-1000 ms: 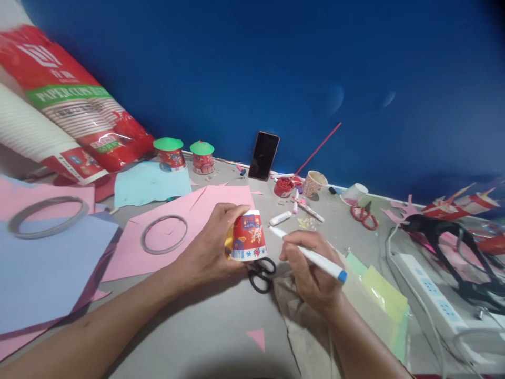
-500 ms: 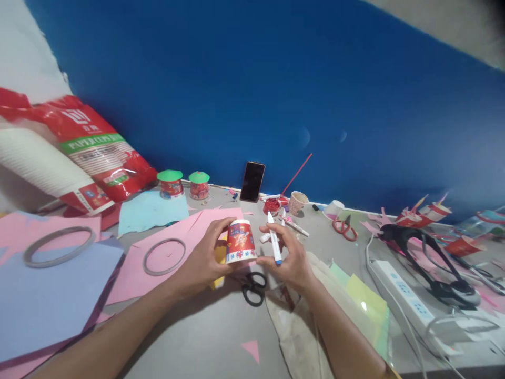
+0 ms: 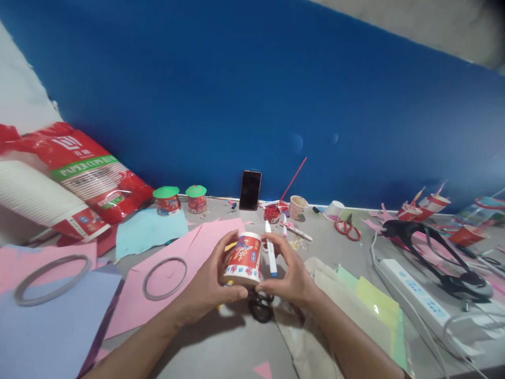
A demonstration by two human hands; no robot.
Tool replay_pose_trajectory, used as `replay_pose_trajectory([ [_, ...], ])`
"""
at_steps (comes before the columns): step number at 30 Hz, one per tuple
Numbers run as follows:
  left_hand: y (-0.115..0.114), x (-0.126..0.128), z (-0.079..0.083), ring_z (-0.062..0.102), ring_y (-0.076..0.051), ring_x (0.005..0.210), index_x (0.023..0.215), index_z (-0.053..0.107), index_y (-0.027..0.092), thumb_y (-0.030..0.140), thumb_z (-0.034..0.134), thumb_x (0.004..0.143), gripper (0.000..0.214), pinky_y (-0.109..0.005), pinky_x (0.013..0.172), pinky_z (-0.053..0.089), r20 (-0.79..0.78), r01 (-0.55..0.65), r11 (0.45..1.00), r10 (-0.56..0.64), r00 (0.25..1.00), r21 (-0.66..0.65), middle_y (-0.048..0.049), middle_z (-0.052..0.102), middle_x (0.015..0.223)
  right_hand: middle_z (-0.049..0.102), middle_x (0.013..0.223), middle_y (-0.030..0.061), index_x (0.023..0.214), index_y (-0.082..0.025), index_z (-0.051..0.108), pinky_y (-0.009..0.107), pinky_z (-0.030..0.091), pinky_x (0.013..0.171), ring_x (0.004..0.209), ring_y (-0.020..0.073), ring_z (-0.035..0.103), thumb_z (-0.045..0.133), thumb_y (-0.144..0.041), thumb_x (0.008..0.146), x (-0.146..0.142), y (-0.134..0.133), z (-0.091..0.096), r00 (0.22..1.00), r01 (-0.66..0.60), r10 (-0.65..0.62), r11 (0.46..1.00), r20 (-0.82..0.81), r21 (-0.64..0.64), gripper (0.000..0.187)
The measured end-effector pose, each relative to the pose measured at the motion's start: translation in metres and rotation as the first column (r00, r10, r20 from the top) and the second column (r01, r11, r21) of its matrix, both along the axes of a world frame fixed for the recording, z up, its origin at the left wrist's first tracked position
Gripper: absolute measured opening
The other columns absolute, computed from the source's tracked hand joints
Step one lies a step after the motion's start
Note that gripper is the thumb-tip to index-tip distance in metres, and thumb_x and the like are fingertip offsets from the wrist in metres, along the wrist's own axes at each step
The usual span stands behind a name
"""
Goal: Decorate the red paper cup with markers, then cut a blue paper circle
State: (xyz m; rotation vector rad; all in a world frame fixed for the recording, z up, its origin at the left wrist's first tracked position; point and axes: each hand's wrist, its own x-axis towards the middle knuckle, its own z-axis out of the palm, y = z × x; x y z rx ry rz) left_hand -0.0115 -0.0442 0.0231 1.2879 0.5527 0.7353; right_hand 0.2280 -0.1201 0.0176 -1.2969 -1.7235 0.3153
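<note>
My left hand (image 3: 209,281) grips the printed paper cup (image 3: 244,258), tilted with its wide end down, above the worktop (image 3: 224,347) and well short of its far edge. My right hand (image 3: 294,276) grasps a white marker (image 3: 271,250) just beside the cup, near black-handled scissors (image 3: 261,304); a smartphone (image 3: 250,190) leans at the far edge.

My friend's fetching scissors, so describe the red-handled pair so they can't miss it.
Find the blue wall, then the black phone before it. Go right to the white cup. The scissors lie by its right side, red-handled, unlike the black pair near the held cup.
</note>
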Motion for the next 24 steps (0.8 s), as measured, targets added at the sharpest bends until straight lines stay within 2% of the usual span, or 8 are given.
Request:
replay_pose_trajectory([
  [2,-0.001,0.0,-0.005,0.049,-0.048,0.158,0.164,0.045,0.041,0.046,0.109,0.061,0.122,-0.067,0.117,0.055,0.044,-0.017,0.999,0.018,0.999,-0.032,-0.0175,0.039,0.177,0.072,0.144,0.0176,0.158,-0.024,0.054,0.052,0.065,0.099,0.121,0.037,0.073,0.1,-0.05,0.077,0.0,0.0,-0.001,0.993,0.064,-0.076,0.989,0.092,0.136,0.096],
  [5,-0.001,-0.001,-0.006,0.05,-0.044,0.158,0.159,0.055,0.038,0.056,0.1,0.075,0.097,-0.067,0.125,0.047,0.064,0.014,0.996,-0.008,0.998,-0.087,-0.0142,0.051,0.17,0.072,0.144,0.0184,0.163,-0.025,0.048,0.056,0.065,0.101,0.124,0.0387,0.071,0.095,-0.047,0.084,-0.001,0.001,-0.002,0.968,0.083,-0.141,0.961,0.206,0.265,0.095],
  [9,0.002,-0.002,-0.001,0.062,-0.041,0.147,0.148,0.067,0.036,0.059,0.089,0.087,0.069,-0.064,0.123,0.05,0.031,0.041,0.996,-0.038,0.999,-0.08,-0.0104,0.067,0.156,0.074,0.146,0.0183,0.169,-0.025,0.04,0.057,0.065,0.102,0.123,0.0389,0.07,0.091,-0.043,0.089,-0.006,-0.001,-0.002,0.939,0.004,-0.102,0.958,0.328,0.287,0.096],
  [13,0.003,0.001,0.002,0.072,-0.04,0.13,0.137,0.071,0.032,0.06,0.097,0.077,0.07,-0.058,0.108,0.061,-0.031,-0.048,0.998,0.047,0.998,-0.033,-0.0102,0.074,0.141,0.072,0.151,0.0186,0.173,-0.025,0.033,0.056,0.062,0.106,0.126,0.0376,0.07,0.085,-0.036,0.096,-0.016,-0.007,0.0,0.908,-0.082,-0.04,0.959,0.416,0.27,0.093],
  [16,0.001,0.003,0.003,0.077,-0.038,0.115,0.128,0.072,0.026,0.055,0.1,0.072,0.068,-0.054,0.099,0.064,-0.085,-0.104,0.994,0.102,0.991,-0.024,-0.0101,0.079,0.125,0.072,0.152,0.0187,0.175,-0.023,0.03,0.055,0.061,0.109,0.126,0.0369,0.07,0.088,-0.033,0.095,-0.022,-0.01,0.001,0.887,-0.13,-0.009,0.954,0.461,0.269,0.099],
  [20,0.005,0.002,0.0,0.078,-0.036,0.108,0.119,0.074,0.024,0.05,0.096,0.075,0.056,-0.052,0.093,0.064,-0.147,-0.149,0.988,0.155,0.977,0.05,-0.0094,0.081,0.115,0.072,0.152,0.0185,0.175,-0.023,0.03,0.054,0.062,0.108,0.127,0.0373,0.069,0.093,-0.036,0.087,-0.021,-0.01,0.004,0.924,-0.137,0.029,0.956,0.381,0.261,0.109],
  [22,0.01,0.0,-0.003,0.077,-0.037,0.108,0.12,0.074,0.024,0.051,0.094,0.077,0.054,-0.052,0.094,0.064,-0.134,-0.175,0.981,0.185,0.974,0.078,-0.0096,0.081,0.115,0.073,0.149,0.0174,0.171,-0.025,0.038,0.051,0.065,0.102,0.126,0.0366,0.07,0.09,-0.033,0.089,-0.017,-0.009,0.005,0.96,-0.057,-0.015,0.967,0.278,0.25,0.097],
  [24,0.015,-0.002,-0.006,0.077,-0.037,0.112,0.123,0.073,0.024,0.05,0.093,0.078,0.055,-0.054,0.097,0.062,-0.113,-0.209,0.973,0.22,0.969,0.104,-0.0099,0.081,0.119,0.076,0.14,0.0155,0.162,-0.026,0.05,0.047,0.066,0.096,0.121,0.0347,0.072,0.082,-0.026,0.093,-0.013,-0.007,0.006,0.978,0.061,-0.108,0.967,0.18,0.246,0.076],
])
